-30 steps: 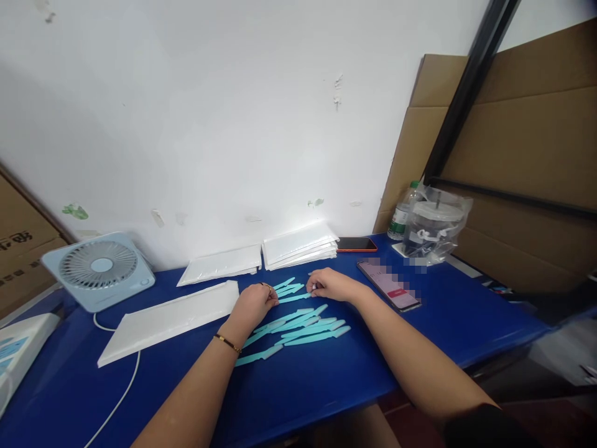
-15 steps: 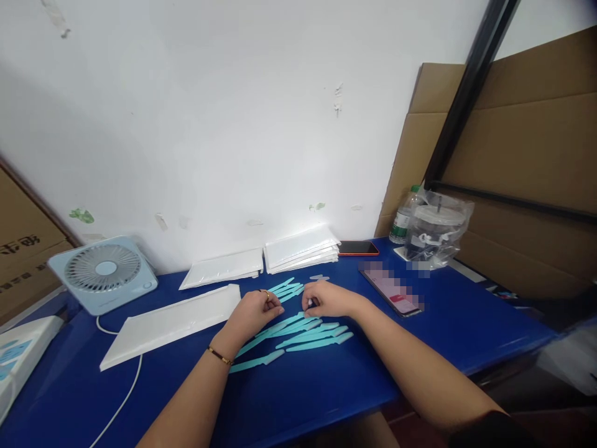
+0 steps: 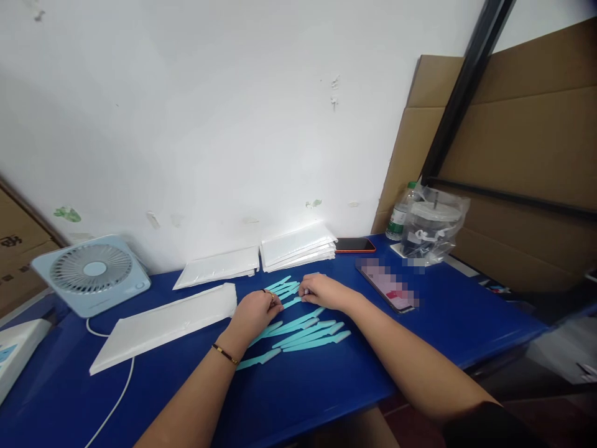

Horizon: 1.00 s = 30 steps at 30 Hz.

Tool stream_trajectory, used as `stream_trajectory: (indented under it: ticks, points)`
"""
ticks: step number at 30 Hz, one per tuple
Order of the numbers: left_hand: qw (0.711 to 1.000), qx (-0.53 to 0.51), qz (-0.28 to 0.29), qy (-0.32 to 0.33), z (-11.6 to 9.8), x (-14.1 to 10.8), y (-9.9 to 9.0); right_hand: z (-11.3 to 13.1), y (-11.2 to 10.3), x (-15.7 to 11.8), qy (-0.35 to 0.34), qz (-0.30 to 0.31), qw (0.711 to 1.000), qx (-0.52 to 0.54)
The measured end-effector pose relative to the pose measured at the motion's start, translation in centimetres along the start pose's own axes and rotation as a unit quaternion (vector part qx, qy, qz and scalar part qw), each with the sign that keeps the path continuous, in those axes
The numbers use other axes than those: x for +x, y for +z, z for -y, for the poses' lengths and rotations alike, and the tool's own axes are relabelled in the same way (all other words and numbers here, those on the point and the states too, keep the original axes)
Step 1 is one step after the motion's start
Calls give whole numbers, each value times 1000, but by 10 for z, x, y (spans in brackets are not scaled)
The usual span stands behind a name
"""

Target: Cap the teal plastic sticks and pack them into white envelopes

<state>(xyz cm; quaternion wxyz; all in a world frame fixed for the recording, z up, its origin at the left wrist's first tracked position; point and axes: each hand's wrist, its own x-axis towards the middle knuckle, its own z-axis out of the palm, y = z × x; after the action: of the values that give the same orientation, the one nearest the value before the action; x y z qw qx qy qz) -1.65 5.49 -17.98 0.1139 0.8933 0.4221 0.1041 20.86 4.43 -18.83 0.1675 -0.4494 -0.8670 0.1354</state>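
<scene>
Teal eyebrow razors [image 3: 317, 341] with pale caps lie loosely side by side on the blue table, and a second group [image 3: 284, 286] lies behind my hands. My left hand [image 3: 257, 314] is closed, its thumb and fingers pinching the near end of one razor [image 3: 293, 302]. At the other end of that razor, my right hand [image 3: 324, 291] is closed too, fingertips pressed together on its tip. My left wrist and hand partly cover some of the razors in front.
A flat white padded envelope [image 3: 163, 326] lies left of my hands. Behind stand two piles of white envelopes [image 3: 298, 246]. A blue fan [image 3: 93, 274] with a cable is at left. One phone [image 3: 387, 286], another phone [image 3: 357, 245], a bottle [image 3: 398, 214] and a bagged cup [image 3: 433, 227] are at right.
My right hand has moved slightly back, over the small pale pieces behind it. A razor now shows stretched between both hands. The view has shifted slightly.
</scene>
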Motion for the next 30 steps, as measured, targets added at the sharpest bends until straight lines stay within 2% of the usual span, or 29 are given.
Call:
stream_trajectory:
  ticks: [6, 10, 12, 14, 16, 18, 20, 22, 25, 30]
  points:
    - [1000, -8, 13, -23, -1, 0, -3, -14, 0, -1, 12, -3, 1000, 10]
    - [999, 12, -5, -38, 8, -1, -7, -26, -15, -12, 64, -36, 997, 5]
    - [998, 4, -22, -54, 12, -2, -9, -26, -25, -19, 65, -44, 996, 37]
    - [997, -15, -31, -67, 12, -4, -11, -22, -31, -24, 38, -17, 996, 81]
    - [997, -43, -25, -64, 9, -6, -12, -16, -34, -26, 13, 40, 994, 104]
    - [996, -76, -6, -47, 4, -8, -12, -12, -32, -26, 10, 87, 991, 102]
    - [994, -100, 18, -27, -2, -9, -10, -13, -30, -25, 21, 99, 991, 90]
    - [994, -104, 27, -16, -7, -9, -6, -19, -29, -25, 35, 83, 993, 77]
    - [997, -75, 10, -8, -10, -7, 0, -27, -27, -25, 47, 50, 996, 61]
    - [999, -14, -19, 22, -10, 2, 5, -17, -17, -14, 29, 26, 998, 50]
